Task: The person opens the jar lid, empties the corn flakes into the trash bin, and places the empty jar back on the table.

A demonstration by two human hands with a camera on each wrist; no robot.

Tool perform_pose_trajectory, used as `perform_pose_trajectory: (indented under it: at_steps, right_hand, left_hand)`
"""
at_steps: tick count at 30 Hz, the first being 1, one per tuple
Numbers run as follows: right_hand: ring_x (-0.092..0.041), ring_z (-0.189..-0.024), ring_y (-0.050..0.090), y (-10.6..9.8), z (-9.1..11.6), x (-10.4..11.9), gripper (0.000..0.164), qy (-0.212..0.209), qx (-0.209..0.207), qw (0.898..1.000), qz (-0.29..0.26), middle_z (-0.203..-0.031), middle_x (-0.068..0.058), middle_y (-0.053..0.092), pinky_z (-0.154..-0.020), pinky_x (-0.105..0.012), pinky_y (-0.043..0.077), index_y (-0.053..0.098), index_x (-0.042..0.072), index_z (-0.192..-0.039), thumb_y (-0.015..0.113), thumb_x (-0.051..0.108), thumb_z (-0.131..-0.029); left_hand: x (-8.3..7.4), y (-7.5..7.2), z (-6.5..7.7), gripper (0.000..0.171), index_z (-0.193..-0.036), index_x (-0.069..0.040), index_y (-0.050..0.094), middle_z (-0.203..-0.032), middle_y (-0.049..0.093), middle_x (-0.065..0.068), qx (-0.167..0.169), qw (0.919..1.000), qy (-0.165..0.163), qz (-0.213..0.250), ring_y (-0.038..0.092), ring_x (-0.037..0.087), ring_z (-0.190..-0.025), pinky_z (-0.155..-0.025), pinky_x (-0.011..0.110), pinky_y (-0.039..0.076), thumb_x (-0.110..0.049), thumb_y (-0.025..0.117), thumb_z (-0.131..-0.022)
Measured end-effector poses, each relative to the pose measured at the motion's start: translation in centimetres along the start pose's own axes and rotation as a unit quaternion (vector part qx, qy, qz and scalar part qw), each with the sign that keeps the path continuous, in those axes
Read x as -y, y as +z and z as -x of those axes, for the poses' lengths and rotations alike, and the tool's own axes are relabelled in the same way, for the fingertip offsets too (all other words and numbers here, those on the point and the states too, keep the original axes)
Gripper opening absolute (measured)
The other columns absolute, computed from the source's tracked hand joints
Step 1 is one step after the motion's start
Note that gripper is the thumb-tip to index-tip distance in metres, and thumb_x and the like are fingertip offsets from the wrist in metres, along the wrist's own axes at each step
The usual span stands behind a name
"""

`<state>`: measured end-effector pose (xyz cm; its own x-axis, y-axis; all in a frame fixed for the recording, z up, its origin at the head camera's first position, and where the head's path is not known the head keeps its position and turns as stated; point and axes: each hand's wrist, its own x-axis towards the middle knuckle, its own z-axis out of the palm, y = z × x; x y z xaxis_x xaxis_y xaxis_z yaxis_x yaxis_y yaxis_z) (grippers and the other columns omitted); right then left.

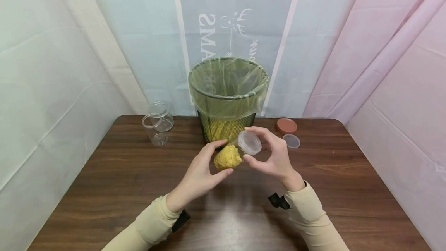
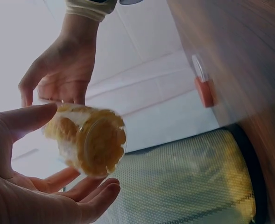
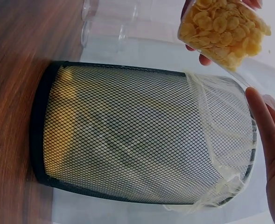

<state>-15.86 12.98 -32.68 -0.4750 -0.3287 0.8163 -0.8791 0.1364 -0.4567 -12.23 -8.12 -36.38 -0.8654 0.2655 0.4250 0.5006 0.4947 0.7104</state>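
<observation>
Jar (image 1: 228, 157) of yellow flakes, tilted, with bin (image 1: 226, 109) at its twelve o'clock; my left hand (image 1: 201, 169) curls round the filled end; my right hand (image 1: 275, 154) pinches the clear lid (image 1: 249, 143); red lid (image 1: 287, 126) at two, clear jars (image 1: 165, 121) at ten.

In front of the bin (image 3: 123, 133) I hold a smooth, glossy, see-through jar (image 2: 86, 140); its cap (image 1: 249, 143) looks like milky, translucent plastic, the flakes (image 3: 223, 30) inside rough. The bin looks like dark metal mesh, its liner (image 1: 223, 107) thin, crinkled plastic. Left of the bin, two containers (image 1: 159, 138) are clear and glossy; right of it, a reddish lid (image 1: 287, 126) looks smooth. Beneath it, the desk (image 1: 115, 181) shows shiny wood grain.
</observation>
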Motion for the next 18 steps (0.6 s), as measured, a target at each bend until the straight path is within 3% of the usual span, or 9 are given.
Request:
perform_pose_trajectory:
  at_steps: [5,11,15,18]
  right_hand:
    - [-0.005,-0.087,0.063,-0.2,0.9,-1.3,0.052,0.025,-0.011,0.999,-0.035,-0.101,-0.023,0.066,-0.055,-0.017,0.052,0.055,-0.013,-0.117,0.073,0.005,-0.071]
    - [-0.010,-0.091,0.064,-0.3,1.9,-2.8,0.059,0.057,-0.020,0.993,-0.098,-0.113,-0.011,0.067,-0.059,-0.019,0.054,0.053,-0.007,-0.123,0.068,-0.009,-0.066]
    - [-0.016,-0.097,0.065,-0.3,2.0,-2.9,0.055,0.056,-0.017,0.989,-0.136,-0.115,-0.012,0.066,-0.068,-0.023,0.056,0.051,-0.009,-0.124,0.066,-0.005,-0.071]
    - [-0.023,-0.099,0.066,-0.2,2.1,-3.0,0.052,0.053,-0.011,0.981,-0.185,-0.116,-0.019,0.064,-0.071,-0.032,0.058,0.048,-0.013,-0.124,0.065,-0.004,-0.076]
  left_hand:
    - [-0.4,0.6,-0.1,0.071,-0.135,-0.018,0.046,-0.131,0.052,-0.004,0.008,0.9999,-0.003,0.006,0.052,0.010,-0.117,-0.096,0.038,0.046,-0.020,0.081,-0.074]
    - [-0.8,1.0,-0.2,0.070,-0.134,-0.021,0.046,-0.127,0.055,-0.005,0.006,0.9999,-0.013,0.004,0.054,0.010,-0.111,-0.091,0.037,0.047,-0.020,0.081,-0.073]
    - [-1.0,1.1,-0.2,0.069,-0.133,-0.021,0.046,-0.123,0.056,-0.004,0.007,0.9998,-0.014,0.013,0.056,0.010,-0.105,-0.086,0.034,0.048,-0.019,0.081,-0.073]
    - [-1.1,1.1,-0.2,0.069,-0.133,-0.021,0.046,-0.120,0.057,-0.004,0.013,0.9996,-0.016,0.019,0.056,0.009,-0.101,-0.083,0.032,0.049,-0.018,0.081,-0.073]
